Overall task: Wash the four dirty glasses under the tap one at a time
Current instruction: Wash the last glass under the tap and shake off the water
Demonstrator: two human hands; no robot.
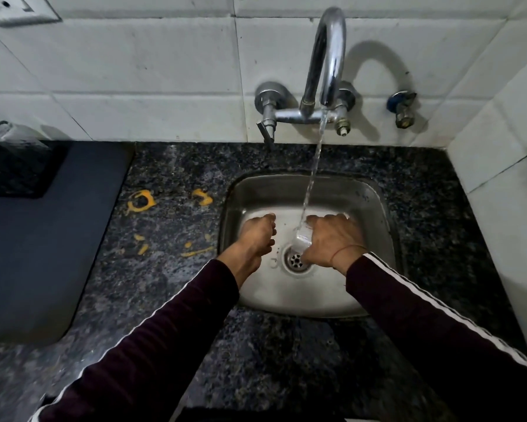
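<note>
Granite countertop fills the frame; steel sink sits centre-right. Tap, upper centre, runs water onto a clear glass gripped by the right hand. Left hand, centre frame: fingers curled, holding nothing visible.

Dim indoor kitchen scene lit from the front; the tap throws a curved shadow on the white tiled wall. Steel sink gleams. Wide-angle lens bends edges; corners soft.
</note>
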